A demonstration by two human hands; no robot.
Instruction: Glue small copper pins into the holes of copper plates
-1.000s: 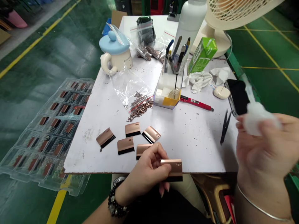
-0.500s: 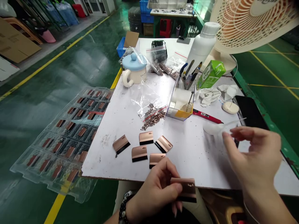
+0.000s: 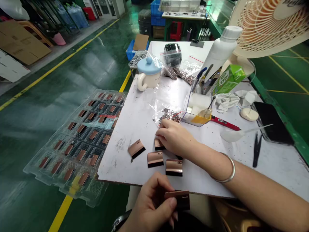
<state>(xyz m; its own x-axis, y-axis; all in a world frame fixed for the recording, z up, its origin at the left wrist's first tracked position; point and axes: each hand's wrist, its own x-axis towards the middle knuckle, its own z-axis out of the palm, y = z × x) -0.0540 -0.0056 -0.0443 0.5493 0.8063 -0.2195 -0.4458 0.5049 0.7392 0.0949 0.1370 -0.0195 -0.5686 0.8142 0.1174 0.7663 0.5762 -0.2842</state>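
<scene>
L hand: pinched plate, nearside of metal bits
Plate: prob. light, stiff, slick; best edge-held
R hand: by bits; couldn't tell grip

Your left hand sits low, thumb and bent fingers in a pinching hold, while your right forearm slants in from the lower right and your right hand (its back turned up) extends ahead, fingers curled.

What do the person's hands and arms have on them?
No gloves: the left hand and right hand are bare. The right forearm shows no sleeve, just a smooth silver bangle. A black-and-silvery wristband peeks in on the left.
</scene>
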